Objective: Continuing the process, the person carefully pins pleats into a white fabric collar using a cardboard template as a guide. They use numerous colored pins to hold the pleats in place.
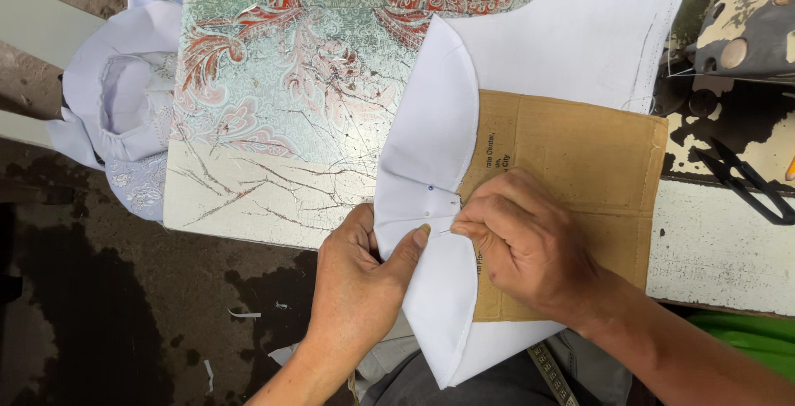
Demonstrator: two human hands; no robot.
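Both hands meet at the folded edge of a white fabric piece [431,166]. The left hand [360,278] is closed on it, thumb on top pressing the fold flat; the right hand [530,245] has its fingertips pinched together on what looks like a thin pin or needle, too small to be sure. Judging by the drape, the cloth is light, limp and likely to slip, so it is best held at the edge beside the fold. It lies partly over a brown cardboard sheet [580,166] on the tabletop [720,249]. Farther off are patterned red-and-green fabric [290,58], black scissors [749,178] and a pale garment [124,100].
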